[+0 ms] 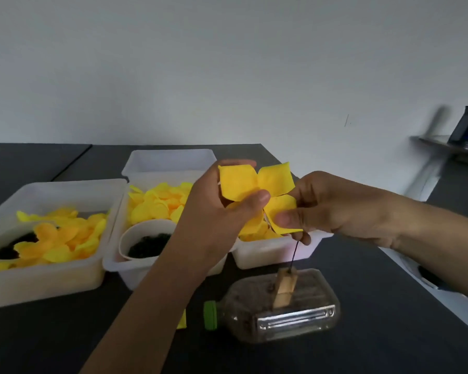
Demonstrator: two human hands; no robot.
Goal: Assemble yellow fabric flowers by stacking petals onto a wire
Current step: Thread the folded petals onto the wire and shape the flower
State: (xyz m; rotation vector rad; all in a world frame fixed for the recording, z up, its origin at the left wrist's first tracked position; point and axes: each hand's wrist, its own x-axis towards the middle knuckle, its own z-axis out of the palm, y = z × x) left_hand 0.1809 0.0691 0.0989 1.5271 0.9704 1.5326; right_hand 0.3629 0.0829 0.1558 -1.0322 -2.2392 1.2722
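Pinched between left hand and right hand: a yellow four-lobed fabric petal piece, above the clear plastic bottle lying sideways. Rising from the bottle's wooden clothespin, a thin black wire. Behind the bottle, three translucent plastic tubs of yellow petals, partly blocked by the forearms.

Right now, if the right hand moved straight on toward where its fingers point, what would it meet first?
Probably the left hand: the right hand points leftward across the yellow petal piece both already pinch. Depth is unclear.

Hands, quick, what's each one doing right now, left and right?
Left hand: pinching the yellow petal piece between thumb and fingers.
Right hand: pinching the same petal piece at its lower right, above the wire.
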